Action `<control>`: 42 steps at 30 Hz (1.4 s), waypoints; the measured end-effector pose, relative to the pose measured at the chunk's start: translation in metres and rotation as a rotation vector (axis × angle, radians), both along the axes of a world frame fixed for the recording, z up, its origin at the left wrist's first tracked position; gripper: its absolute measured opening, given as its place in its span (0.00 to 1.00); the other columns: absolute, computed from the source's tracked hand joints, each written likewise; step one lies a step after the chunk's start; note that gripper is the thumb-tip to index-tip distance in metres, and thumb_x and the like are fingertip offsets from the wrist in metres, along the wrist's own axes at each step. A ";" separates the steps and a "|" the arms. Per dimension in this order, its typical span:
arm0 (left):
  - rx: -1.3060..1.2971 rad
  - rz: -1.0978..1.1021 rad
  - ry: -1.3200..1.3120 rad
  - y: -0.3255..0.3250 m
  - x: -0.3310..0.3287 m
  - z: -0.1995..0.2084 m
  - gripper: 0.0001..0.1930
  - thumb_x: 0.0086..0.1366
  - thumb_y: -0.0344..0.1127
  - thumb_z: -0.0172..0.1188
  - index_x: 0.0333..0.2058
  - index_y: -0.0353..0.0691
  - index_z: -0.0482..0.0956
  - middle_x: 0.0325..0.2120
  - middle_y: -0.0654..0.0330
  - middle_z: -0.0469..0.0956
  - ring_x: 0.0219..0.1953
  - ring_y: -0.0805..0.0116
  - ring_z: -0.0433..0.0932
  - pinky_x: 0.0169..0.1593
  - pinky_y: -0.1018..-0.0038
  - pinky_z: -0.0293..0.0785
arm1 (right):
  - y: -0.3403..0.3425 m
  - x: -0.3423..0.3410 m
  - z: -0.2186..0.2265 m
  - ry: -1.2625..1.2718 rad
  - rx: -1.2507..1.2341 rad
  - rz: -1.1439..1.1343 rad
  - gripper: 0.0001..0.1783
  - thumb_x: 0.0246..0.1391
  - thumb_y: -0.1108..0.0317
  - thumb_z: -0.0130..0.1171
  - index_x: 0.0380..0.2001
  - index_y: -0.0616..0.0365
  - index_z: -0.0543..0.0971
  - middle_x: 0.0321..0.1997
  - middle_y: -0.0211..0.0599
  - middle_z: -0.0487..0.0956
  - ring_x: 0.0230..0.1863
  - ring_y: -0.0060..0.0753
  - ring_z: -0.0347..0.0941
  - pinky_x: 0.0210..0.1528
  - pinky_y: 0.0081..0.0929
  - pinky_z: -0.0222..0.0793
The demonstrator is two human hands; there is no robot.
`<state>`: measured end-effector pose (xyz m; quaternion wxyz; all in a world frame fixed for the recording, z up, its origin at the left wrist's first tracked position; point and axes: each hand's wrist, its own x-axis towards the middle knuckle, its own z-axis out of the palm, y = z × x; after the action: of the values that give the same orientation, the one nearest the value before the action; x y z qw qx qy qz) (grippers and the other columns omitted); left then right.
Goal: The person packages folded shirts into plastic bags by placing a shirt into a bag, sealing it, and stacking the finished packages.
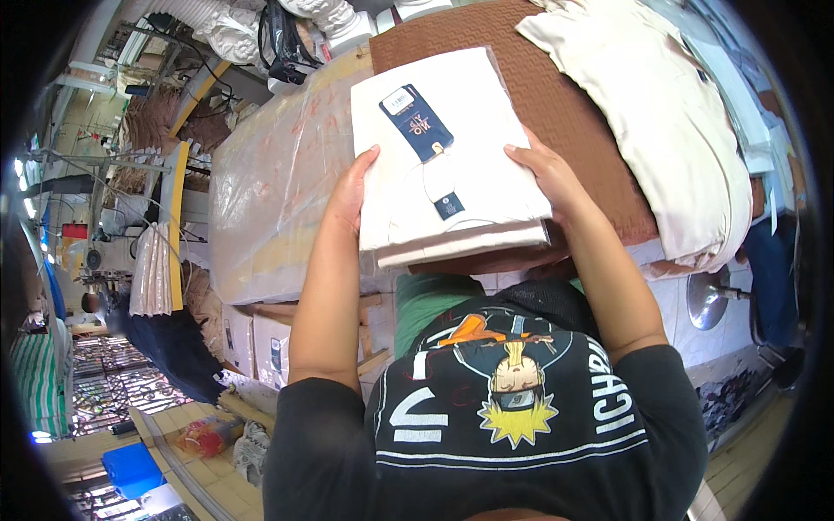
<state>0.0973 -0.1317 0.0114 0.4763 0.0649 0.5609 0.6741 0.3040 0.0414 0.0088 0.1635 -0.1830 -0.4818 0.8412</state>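
A folded white garment (452, 113), seemingly in a clear plastic bag, is held between my two hands in front of me. A dark blue hang tag (417, 122) lies on its upper face, with a string running down to a small dark blue label (449, 206). Below the near edge, further folded layers show. My left hand (353, 184) grips the left side, thumb on top and fingers hidden beneath. On the right side, my right hand (552, 175) holds it the same way.
A brown textured cloth (452, 33) covers the table beneath. Cream garments (651, 113) lie piled at the right. Left of my hands is a large plastic-covered surface (269, 174). A round metal stool base (705, 300) stands at the right, and packed garments (269, 347) sit low at the left.
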 end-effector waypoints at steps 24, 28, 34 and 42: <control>0.190 0.115 -0.253 -0.051 -0.026 -0.023 0.26 0.61 0.39 0.41 0.55 0.27 0.63 0.51 0.45 0.70 0.53 0.50 0.69 0.61 0.58 0.60 | -0.074 -0.026 0.055 -0.030 0.766 0.035 0.41 0.59 0.69 0.43 0.64 0.68 0.31 0.69 0.63 0.34 0.71 0.53 0.32 0.69 0.34 0.34; 0.289 0.081 -0.145 -0.055 -0.016 -0.024 0.31 0.58 0.42 0.42 0.58 0.30 0.59 0.57 0.44 0.63 0.58 0.49 0.64 0.64 0.59 0.54 | -0.086 -0.028 0.063 0.034 0.677 0.103 0.43 0.58 0.70 0.44 0.63 0.69 0.28 0.67 0.71 0.29 0.70 0.63 0.27 0.69 0.37 0.32; 0.368 0.103 -0.108 -0.061 -0.001 -0.010 0.33 0.57 0.44 0.43 0.59 0.30 0.58 0.57 0.44 0.62 0.59 0.49 0.63 0.64 0.58 0.54 | -0.099 -0.029 0.061 0.072 0.741 0.094 0.42 0.58 0.70 0.43 0.63 0.70 0.29 0.67 0.70 0.30 0.70 0.63 0.26 0.69 0.38 0.31; 0.224 0.197 -0.141 -0.141 -0.056 0.005 0.27 0.62 0.40 0.42 0.56 0.29 0.62 0.53 0.47 0.68 0.55 0.53 0.68 0.61 0.61 0.60 | -0.115 -0.103 0.045 0.217 0.731 0.181 0.41 0.58 0.69 0.46 0.66 0.65 0.35 0.69 0.58 0.43 0.71 0.43 0.38 0.68 0.29 0.38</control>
<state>0.0413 -0.2732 0.0169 0.4360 0.0147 0.4509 0.7787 0.2014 -0.0738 0.0539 0.1929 0.0205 -0.7439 0.6394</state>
